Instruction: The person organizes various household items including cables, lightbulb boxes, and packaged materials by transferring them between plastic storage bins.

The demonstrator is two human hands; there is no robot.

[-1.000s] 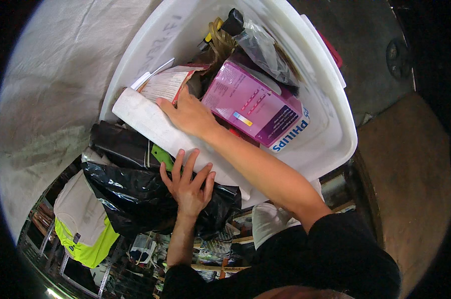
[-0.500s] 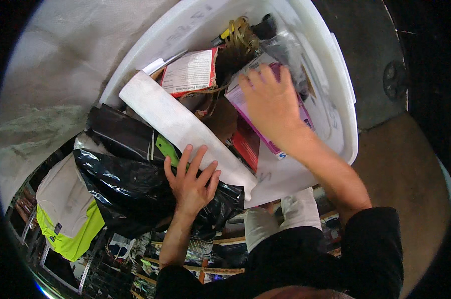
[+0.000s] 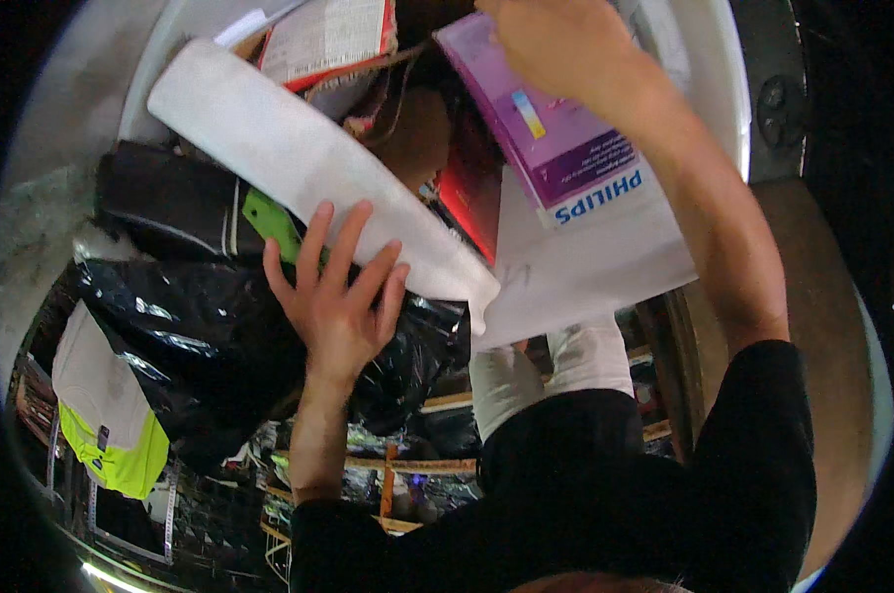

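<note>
Left hand (image 3: 333, 296) flat, fingers spread apart, pressing the long white foam pad (image 3: 308, 168). Right hand (image 3: 555, 44) atop the purple cardboard box (image 3: 555, 133) inside the white plastic tub (image 3: 694, 49); fingers hidden, cannot tell. Still lots left in there.

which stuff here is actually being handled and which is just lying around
In hand:
left hand pressed on the white bin rim
right hand on the purple box

Lying about:
black plastic bag
green item
red and white packet
yellow and white garment
</note>
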